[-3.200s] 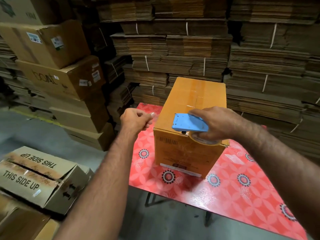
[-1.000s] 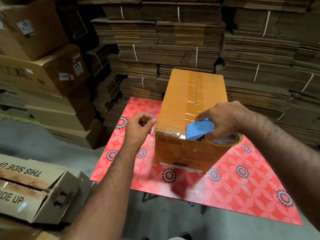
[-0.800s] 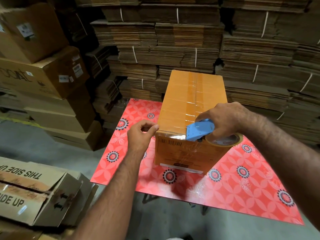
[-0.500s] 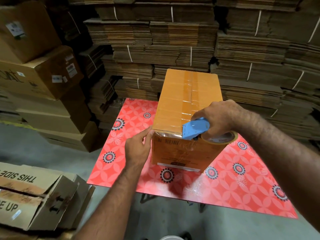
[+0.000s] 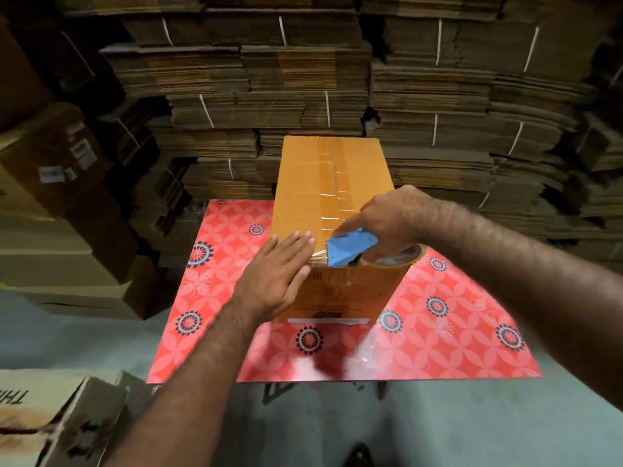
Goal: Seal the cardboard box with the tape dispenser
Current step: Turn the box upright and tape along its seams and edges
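From the head camera, a tall orange cardboard box [image 5: 323, 197] stands on a red table [image 5: 438, 348] printed with white petal shapes and dark round flowers. Clear tape [image 5: 332, 173] runs along the middle seam of the box top, from the far edge toward the near edge, with shiny creases across it.

The right hand [image 5: 387, 215] is curled around a blue tape dispenser [image 5: 350, 247] and grips it at the near edge of the box top, right of the middle. The blue head of the dispenser points left and touches the box corner where top meets front. The roll of tape [image 5: 401, 257] sits just under the hand, hanging over the front face of the box.

The left hand [image 5: 279, 271] lies flat with straight fingers on the near left corner of the box, fingertips [image 5: 298, 235] on the top and palm against the front face. It holds nothing; it only presses the box. The fingertips are just beside the blue dispenser head.

Behind the table, bundles of flat cardboard [image 5: 303, 79] tied with white string are stacked high. Brown boxes [image 5: 67, 170] are piled at the left. An open box [image 5: 50, 419] with printed letters lies on the grey floor [image 5: 472, 426] at the lower left.
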A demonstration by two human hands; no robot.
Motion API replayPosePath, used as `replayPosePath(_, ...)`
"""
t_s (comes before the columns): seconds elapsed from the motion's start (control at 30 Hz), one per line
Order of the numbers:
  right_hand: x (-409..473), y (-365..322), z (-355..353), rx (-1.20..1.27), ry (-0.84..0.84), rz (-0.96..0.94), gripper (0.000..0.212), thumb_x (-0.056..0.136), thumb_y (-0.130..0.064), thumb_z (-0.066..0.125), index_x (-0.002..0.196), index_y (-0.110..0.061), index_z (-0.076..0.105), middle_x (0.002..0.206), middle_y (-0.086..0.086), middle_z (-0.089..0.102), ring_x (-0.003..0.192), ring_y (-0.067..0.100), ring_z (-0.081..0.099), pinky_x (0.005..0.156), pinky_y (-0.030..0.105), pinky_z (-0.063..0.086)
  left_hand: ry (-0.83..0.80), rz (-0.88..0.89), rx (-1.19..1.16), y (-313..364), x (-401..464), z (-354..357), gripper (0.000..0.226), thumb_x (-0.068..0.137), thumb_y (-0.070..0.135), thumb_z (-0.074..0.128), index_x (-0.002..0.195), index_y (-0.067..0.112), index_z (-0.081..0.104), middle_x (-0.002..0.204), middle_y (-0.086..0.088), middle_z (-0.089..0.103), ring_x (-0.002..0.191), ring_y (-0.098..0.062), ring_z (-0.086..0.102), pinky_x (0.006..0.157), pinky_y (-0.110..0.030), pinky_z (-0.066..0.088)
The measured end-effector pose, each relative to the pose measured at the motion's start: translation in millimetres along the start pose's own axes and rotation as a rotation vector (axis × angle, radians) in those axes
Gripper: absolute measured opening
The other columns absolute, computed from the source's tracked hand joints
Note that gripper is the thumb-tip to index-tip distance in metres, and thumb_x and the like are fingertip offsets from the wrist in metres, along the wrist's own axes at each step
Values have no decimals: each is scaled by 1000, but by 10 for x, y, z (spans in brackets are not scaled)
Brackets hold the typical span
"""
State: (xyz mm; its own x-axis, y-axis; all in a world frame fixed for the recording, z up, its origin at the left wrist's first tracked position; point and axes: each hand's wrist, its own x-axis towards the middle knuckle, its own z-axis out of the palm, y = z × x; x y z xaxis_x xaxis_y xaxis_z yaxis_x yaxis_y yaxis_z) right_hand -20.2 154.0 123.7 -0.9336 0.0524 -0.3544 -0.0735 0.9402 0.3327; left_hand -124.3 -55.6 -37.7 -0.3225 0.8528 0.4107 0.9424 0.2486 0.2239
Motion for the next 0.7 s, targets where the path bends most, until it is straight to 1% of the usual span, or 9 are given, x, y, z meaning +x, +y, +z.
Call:
replayPosePath(0.13,-110,48,14,22,9,12,69,81,-73,51,140,-68,18,118,-12,60,100,18,60,59,29,47,12,-16,54,6,-34,32,59,101,46,38,152,16,40,160,1,35,150,-14,25,122,-48,18)
replayPosePath(0.27,-359,210,111,46,35,31,70,82,-76,45,141,-69,9,114,-11,59,99,17,60,55,26,40,18,1,37,-15,-62,49,67,95,50,48,153,16,38,160,2,35,151,-13,22,122,-52,14)
replayPosePath(0.37,-461,320,226,42,50,43,71,82,-78,43,141,-70,4,115,-9,58,99,16,60,52,25,38,2,1,43,-11,-67,45,70,94,51,49,154,18,36,162,3,31,152,-12,19,123,-51,12)
replayPosePath(0.43,-496,374,263,51,52,39,71,84,-77,43,141,-69,2,115,-8,58,98,16,60,51,25,39,-7,-8,67,-8,-74,40,70,93,51,49,154,19,35,162,4,29,152,-12,19,124,-50,11)
replayPosePath(0.53,-517,399,290,52,94,19,70,84,-72,44,141,-69,3,113,-8,57,101,18,61,57,28,45,15,-18,173,-30,-64,46,58,98,42,45,152,22,40,160,4,35,149,-14,28,122,-49,17)
replayPosePath(0.6,-492,364,260,41,126,13,68,85,-67,47,141,-68,9,115,-10,57,102,18,61,58,29,44,31,-44,244,-67,-48,52,52,100,39,42,149,22,45,156,1,42,145,-17,38,119,-50,23)
replayPosePath(0.7,-350,281,199,-2,156,14,66,85,-63,49,142,-66,17,116,-11,59,100,17,60,56,29,39,35,-141,338,-139,-27,34,50,100,38,40,147,23,48,152,-1,48,140,-22,45,116,-50,28)
